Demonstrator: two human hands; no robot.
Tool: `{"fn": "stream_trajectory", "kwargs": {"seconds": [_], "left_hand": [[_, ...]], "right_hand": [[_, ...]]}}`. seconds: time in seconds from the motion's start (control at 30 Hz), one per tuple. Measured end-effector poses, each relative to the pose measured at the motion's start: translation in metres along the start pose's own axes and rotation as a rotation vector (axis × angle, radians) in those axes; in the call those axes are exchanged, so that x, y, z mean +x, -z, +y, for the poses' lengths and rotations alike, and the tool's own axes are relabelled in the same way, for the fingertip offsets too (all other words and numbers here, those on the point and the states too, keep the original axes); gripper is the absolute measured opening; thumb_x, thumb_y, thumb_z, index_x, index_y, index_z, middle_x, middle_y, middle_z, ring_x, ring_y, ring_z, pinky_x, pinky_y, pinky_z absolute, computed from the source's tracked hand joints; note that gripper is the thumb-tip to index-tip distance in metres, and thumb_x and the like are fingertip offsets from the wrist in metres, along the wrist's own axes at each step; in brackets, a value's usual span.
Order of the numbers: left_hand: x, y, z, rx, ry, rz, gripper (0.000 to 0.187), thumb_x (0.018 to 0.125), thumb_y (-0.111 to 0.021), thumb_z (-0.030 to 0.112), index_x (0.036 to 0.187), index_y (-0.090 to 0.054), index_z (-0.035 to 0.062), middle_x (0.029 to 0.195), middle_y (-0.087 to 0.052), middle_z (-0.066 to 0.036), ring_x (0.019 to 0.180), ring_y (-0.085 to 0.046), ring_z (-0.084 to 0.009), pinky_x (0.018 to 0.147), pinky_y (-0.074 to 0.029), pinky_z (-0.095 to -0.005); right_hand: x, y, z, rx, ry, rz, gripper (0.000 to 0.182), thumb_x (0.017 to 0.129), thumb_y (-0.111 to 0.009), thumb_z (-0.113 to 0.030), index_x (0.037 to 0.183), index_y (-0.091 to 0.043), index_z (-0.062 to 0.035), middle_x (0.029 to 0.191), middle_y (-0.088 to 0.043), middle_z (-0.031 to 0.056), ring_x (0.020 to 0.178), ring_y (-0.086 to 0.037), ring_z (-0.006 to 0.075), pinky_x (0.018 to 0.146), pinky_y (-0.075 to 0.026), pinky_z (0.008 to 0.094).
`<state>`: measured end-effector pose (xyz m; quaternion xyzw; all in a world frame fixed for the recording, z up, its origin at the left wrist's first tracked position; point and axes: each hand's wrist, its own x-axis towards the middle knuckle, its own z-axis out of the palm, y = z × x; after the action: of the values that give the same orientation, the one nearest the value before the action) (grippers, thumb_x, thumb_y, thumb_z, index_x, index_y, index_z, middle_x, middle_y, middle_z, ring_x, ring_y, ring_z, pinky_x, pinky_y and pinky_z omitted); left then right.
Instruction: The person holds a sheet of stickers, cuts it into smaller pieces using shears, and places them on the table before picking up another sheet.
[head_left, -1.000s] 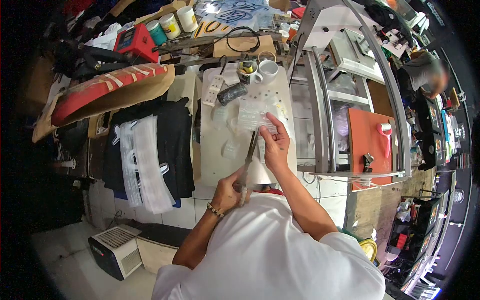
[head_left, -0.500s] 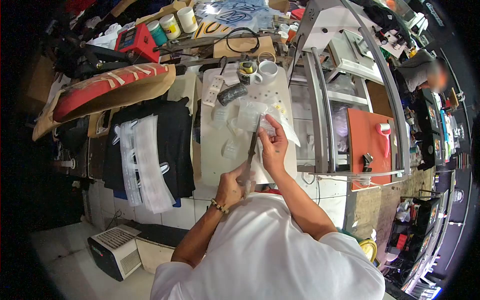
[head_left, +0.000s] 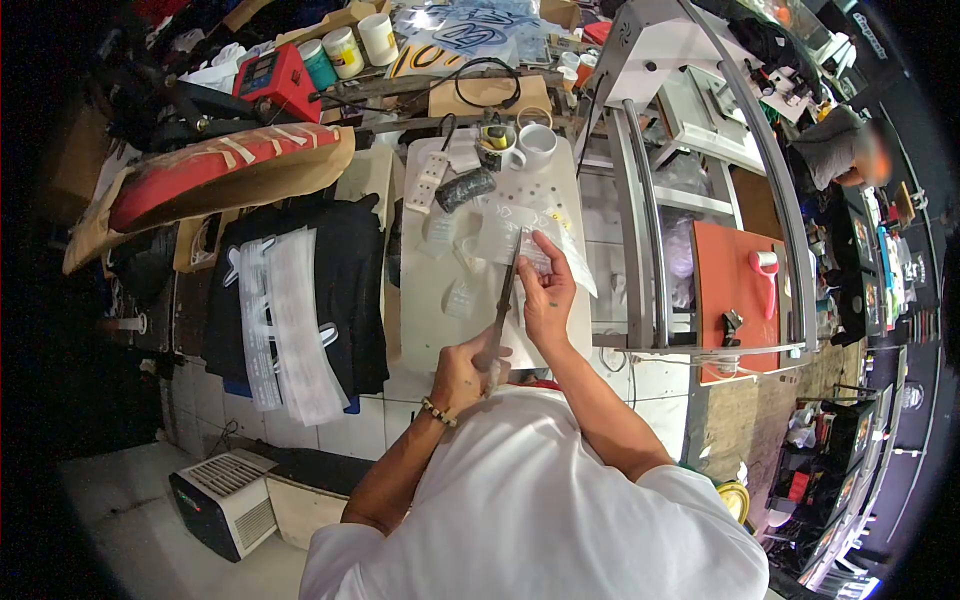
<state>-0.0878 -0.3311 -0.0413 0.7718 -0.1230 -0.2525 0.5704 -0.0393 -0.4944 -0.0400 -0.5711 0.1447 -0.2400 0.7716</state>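
Observation:
My left hand [head_left: 464, 376], with a beaded bracelet at the wrist, is closed round the handles of long scissors [head_left: 506, 290]. Their blades point away from me and meet the lower edge of a clear film sheet [head_left: 505, 222] with pale print on it. My right hand [head_left: 548, 296] pinches that sheet just right of the blade tips, thumb and fingers together. Small cut pieces of film [head_left: 461, 298] lie on the white tabletop [head_left: 425, 335] to the left of the scissors.
Behind the film stand white mugs [head_left: 536, 147], a black taped roll [head_left: 465, 188] and a power strip [head_left: 427, 182]. Black fabric [head_left: 355, 290] carrying long film strips [head_left: 300, 320] lies to the left. A metal-framed press [head_left: 640, 220] stands right; another person [head_left: 835, 145] sits beyond.
The film sheet has shifted slightly in my grip, and its pale print shows more clearly. Both hands and the scissors stay in nearly the same place.

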Motion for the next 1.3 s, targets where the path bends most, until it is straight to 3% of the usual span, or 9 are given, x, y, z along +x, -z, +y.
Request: {"fn": "stream_trajectory", "kwargs": {"seconds": [0.1,0.37,0.8,0.93,1.2,1.3], "left_hand": [[0.001,-0.002,-0.008,-0.025,-0.036,0.015,0.061,0.078,-0.071,-0.001,0.136,-0.053,0.0005,0.096,-0.073,-0.010,0.083,-0.067,-0.0111,0.077,-0.055,-0.0278],[0.004,0.002,0.000,-0.052,-0.012,0.011,0.058,0.078,-0.073,0.003,0.133,-0.055,-0.0018,0.097,-0.073,-0.011,0.086,-0.067,-0.0122,0.078,-0.055,-0.0283],[0.007,0.002,-0.001,-0.172,0.026,-0.005,0.051,0.079,-0.072,0.002,0.128,-0.057,-0.0044,0.096,-0.072,-0.011,0.084,-0.066,-0.0125,0.077,-0.054,-0.0273],[0.010,0.003,-0.001,-0.075,-0.010,-0.005,0.048,0.079,-0.072,0.001,0.125,-0.058,-0.0051,0.096,-0.071,-0.010,0.086,-0.065,-0.0125,0.078,-0.054,-0.0271],[0.020,-0.002,-0.048,-0.286,0.024,-0.057,0.040,0.081,-0.075,0.002,0.117,-0.061,-0.0054,0.096,-0.070,-0.010,0.086,-0.065,-0.0127,0.075,-0.055,-0.0271],[0.021,-0.002,-0.055,-0.225,0.091,-0.074,0.034,0.080,-0.076,0.003,0.110,-0.063,-0.0055,0.092,-0.070,-0.009,0.083,-0.067,-0.0136,0.071,-0.056,-0.0268]], "right_hand": [[-0.001,0.002,-0.005,-0.047,-0.040,-0.041,0.041,0.093,-0.064,-0.006,0.133,-0.054,-0.0026,0.080,-0.064,-0.0022,0.060,-0.045,-0.0007,0.055,-0.037,0.0158],[-0.008,0.004,0.002,-0.149,-0.026,-0.078,0.043,0.092,-0.063,-0.004,0.134,-0.053,-0.0026,0.072,-0.052,-0.0077,0.056,-0.036,-0.0016,0.049,-0.029,0.0172],[-0.013,0.005,0.003,-0.142,-0.064,-0.084,0.042,0.093,-0.062,-0.004,0.135,-0.053,-0.0038,0.067,-0.049,-0.0091,0.055,-0.034,-0.0011,0.049,-0.027,0.0176],[-0.021,0.007,0.010,-0.210,-0.050,-0.100,0.041,0.093,-0.062,-0.005,0.133,-0.054,-0.0036,0.064,-0.046,-0.0092,0.054,-0.034,-0.0004,0.049,-0.027,0.0186],[-0.029,0.017,0.041,-0.228,-0.105,-0.108,0.040,0.092,-0.065,-0.008,0.132,-0.056,-0.0038,0.061,-0.043,-0.0097,0.054,-0.034,-0.0001,0.048,-0.027,0.0196],[-0.032,0.023,0.059,-0.248,-0.152,-0.134,0.041,0.092,-0.064,-0.007,0.132,-0.056,-0.0045,0.061,-0.046,-0.0085,0.054,-0.035,0.0007,0.049,-0.028,0.0198]]}}
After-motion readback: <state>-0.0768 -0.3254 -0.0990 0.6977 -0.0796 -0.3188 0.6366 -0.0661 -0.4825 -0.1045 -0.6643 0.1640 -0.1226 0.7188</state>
